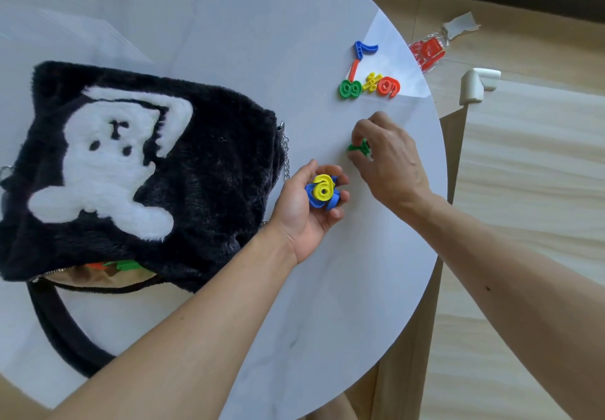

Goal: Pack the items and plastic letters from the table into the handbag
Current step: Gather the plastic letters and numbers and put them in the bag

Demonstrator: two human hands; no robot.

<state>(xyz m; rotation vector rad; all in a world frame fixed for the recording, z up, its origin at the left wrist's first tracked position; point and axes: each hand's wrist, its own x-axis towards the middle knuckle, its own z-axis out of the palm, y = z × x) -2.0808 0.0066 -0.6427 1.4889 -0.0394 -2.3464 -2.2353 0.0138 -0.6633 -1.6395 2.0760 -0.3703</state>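
Observation:
A black furry handbag [203,170] with a white bear patch lies on the left of the round white table [229,26]. Its zip mouth faces me, and orange and green letters [114,265] show inside. My left hand [307,210], palm up, cups a yellow letter [323,188] on top of blue letters [331,203]. Just right of it, my right hand [389,164] pinches a green letter [359,148] at the table surface. Farther back lie a blue 7 [364,49], an orange stick [353,70], a green 8 [350,89], a yellow percent sign [373,81] and an orange 6 [390,86].
The bag's black strap [59,331] loops toward me on the table, and its chain [285,157] hangs at the bag's right side. A clear packet with red print [427,53] juts past the table's right rim. A padded corner guard [474,85] caps lower furniture beside it.

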